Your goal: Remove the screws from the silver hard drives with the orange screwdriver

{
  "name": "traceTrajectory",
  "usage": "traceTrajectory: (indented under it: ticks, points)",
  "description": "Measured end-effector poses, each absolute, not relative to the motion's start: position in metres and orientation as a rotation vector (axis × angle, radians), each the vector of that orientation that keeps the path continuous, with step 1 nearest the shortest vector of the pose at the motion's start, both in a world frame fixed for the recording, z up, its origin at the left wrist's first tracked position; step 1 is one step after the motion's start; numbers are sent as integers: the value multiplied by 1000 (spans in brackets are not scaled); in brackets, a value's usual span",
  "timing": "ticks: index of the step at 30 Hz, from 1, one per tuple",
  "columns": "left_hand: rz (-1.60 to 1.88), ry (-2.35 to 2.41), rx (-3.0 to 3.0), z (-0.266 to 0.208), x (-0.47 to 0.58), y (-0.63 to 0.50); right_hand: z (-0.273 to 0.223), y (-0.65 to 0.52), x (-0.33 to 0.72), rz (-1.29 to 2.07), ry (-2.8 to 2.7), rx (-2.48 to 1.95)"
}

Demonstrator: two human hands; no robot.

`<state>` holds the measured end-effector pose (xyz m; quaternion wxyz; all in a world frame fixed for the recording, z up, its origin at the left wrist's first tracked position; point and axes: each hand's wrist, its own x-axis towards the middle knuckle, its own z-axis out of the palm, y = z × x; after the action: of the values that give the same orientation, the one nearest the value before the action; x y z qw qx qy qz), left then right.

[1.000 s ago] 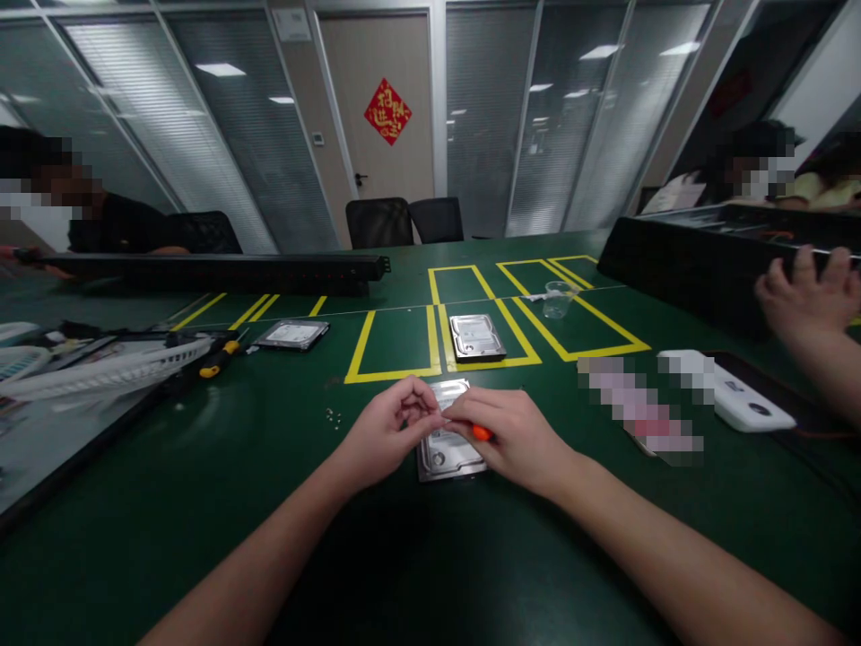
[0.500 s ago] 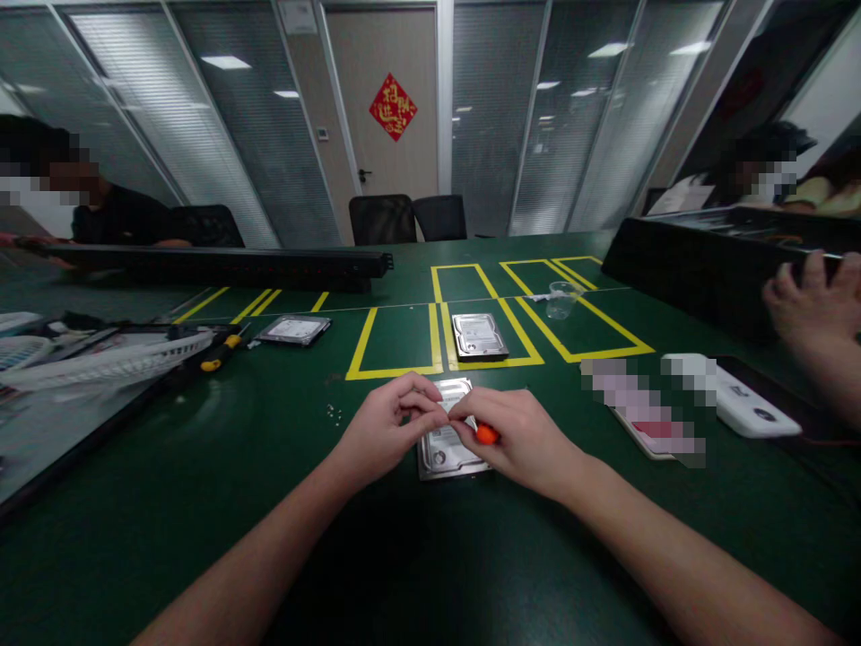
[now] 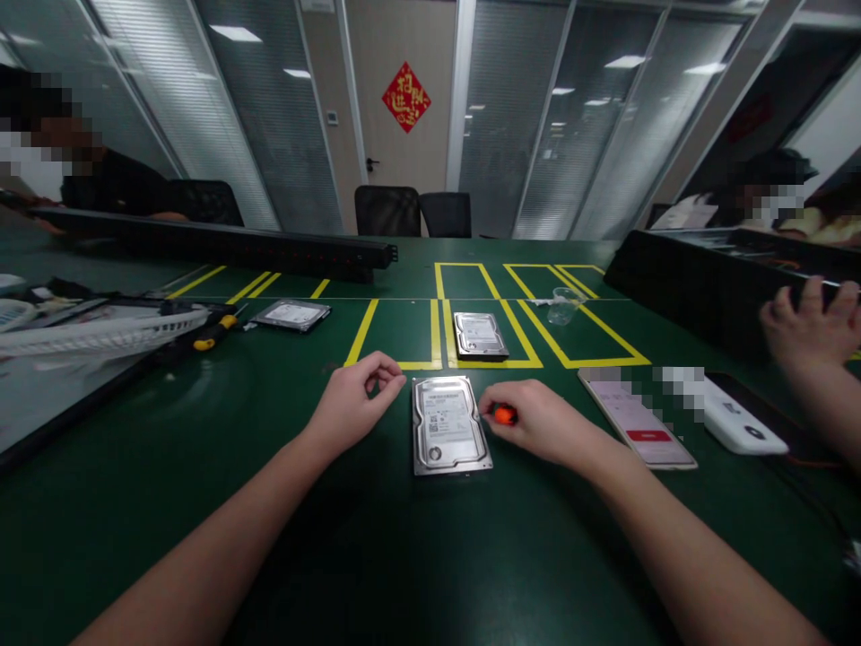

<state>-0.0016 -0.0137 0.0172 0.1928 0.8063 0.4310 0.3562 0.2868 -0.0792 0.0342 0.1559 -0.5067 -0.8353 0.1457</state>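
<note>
Flat on the green table, a silver hard drive [image 3: 449, 426] with its label up lies between my two hands. My left hand [image 3: 356, 395] is just left of the drive, thumb and fingertips pinched together; anything between them is too small to make out. To the right of the drive, my right hand [image 3: 538, 417] is closed around a small orange-handled screwdriver [image 3: 505, 414]. Only the orange handle end shows; the rest is hidden by the fingers.
A second hard drive [image 3: 480, 335] lies within yellow tape, another drive [image 3: 292, 314] farther left. Nearby are a yellow-black screwdriver [image 3: 215, 332], a clear cup [image 3: 563, 305], a phone [image 3: 639, 422] and a white device [image 3: 743, 417]. Another person's hand [image 3: 817, 318] rests by a black case [image 3: 686, 278].
My hands were together over the hard drive and have moved apart, the left one to the left, the right one to the right with the screwdriver. The drive's label is now uncovered.
</note>
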Motion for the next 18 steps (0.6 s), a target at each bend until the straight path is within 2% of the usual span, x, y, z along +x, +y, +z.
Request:
traceTrajectory:
  ticks: [18]
  points:
    - [1000,1188,2268,17,0,-13,31,-80,282,268,-2464,-1419]
